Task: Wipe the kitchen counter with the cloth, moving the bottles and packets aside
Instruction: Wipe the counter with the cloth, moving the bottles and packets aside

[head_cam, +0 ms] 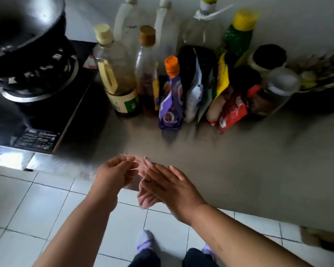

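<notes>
Now I am readying the cloth (146, 199) at the front edge of the counter (239, 160), with the wiping proper not yet begun. My left hand (116, 174) is curling its fingers and thumb round the cloth's left edge, pinching it. My right hand (170, 184) is lying on top, fingers straight and close together, pressing it flat. So the cloth is sitting under my right fingers and just right of my left fingertips, one fold hanging off the edge below my right palm.

To do this well, I judge I should be pulling with the pinching fingers while the flat fingers smooth, so that the cloth is becoming one even pad and no loose fold is dragging.

Well beyond my fingertips the bottles (118, 74) and packets (171, 101) are standing crowded together. They are tall and close, so lifting them one at a time seems safer than shoving. The stove (37, 93) is lying far left of my left fingers.
</notes>
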A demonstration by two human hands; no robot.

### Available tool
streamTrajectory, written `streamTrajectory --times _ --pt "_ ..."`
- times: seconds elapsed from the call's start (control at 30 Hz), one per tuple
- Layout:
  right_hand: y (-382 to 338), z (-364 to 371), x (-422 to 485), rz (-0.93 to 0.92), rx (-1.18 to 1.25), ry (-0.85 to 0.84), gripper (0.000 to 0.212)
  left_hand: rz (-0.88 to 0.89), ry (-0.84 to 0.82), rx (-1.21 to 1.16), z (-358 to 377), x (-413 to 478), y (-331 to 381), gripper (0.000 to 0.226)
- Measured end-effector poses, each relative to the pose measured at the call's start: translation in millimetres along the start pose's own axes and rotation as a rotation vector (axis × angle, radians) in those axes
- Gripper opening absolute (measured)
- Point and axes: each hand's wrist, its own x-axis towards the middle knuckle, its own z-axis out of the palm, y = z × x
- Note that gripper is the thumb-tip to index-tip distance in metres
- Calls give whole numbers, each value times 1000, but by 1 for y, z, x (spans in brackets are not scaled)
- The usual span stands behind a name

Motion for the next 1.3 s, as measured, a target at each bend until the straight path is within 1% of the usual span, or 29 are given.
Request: streamTrajectory --times 0.1,0.17,0.23,0.33,0.37,0.4,0.43,0.53,0.57,0.6,0.67,0.7,0.73,0.77,0.8,0.83,0.9,0.93,1.0,1.07,1.1,1.13,1.2,1.27,1.3 --pt "32 -3 -52 32 19 45 51 9 -49 30 38 -8 2 9" --pt "57 -8 -90 82 23 34 55 19 -95 53 68 -16 3 11" --pt "80 -14 -127 136 12 -19 68 15 -160 77 97 -25 4 11" --pt "114 -27 -181 209 -11 -115 94 19 -254 119 139 -43 8 9" --pt "125 -30 -197 224 5 -127 98 23 -281 140 151 -48 10 9" --pt "131 -33 -209 227 39 -136 98 27 -307 163 159 -53 10 10" --pt "139 -38 -222 234 80 -137 93 36 -336 183 171 -59 12 11" --pt "155 -59 -248 242 164 -24 59 58 -391 213 195 -74 17 12" --pt "159 -66 -254 290 277 -1 52 66 -400 224 200 -77 18 12" --pt "166 -77 -261 354 372 62 49 81 -403 234 207 -82 21 14" --pt "184 -86 -271 558 541 125 54 100 -407 246 216 -89 25 17" --pt "194 -89 -274 654 575 215 57 115 -406 250 220 -93 27 17" --pt "204 -92 -274 700 624 292 56 132 -402 256 224 -98 30 18" --pt "212 -99 -269 711 679 327 52 153 -394 263 226 -104 32 18" --pt "215 -107 -261 701 717 322 46 172 -390 278 228 -108 34 17" --pt "215 -119 -248 694 723 307 44 202 -386 299 227 -111 35 15" --pt "206 -142 -220 649 770 236 54 266 -388 346 224 -117 38 14" --pt "199 -150 -204 586 795 210 56 301 -387 367 220 -119 40 18" --pt "182 -164 -175 512 800 176 54 327 -426 402 213 -123 44 31" --pt "162 -177 -145 453 858 197 50 317 -504 366 201 -129 51 37" --pt "149 -186 -122 436 901 238 48 315 -530 343 189 -128 59 37" --pt "141 -188 -112 462 955 290 45 296 -563 343 186 -128 61 39" --pt "121 -199 -80 611 1118 381 37 299 -578 344 169 -125 73 41" --pt "104 -206 -51 756 1403 394 29 318 -600 283 154 -122 82 47" --pt "95 -211 -41 769 1560 377 28 335 -592 249 149 -121 85 54"
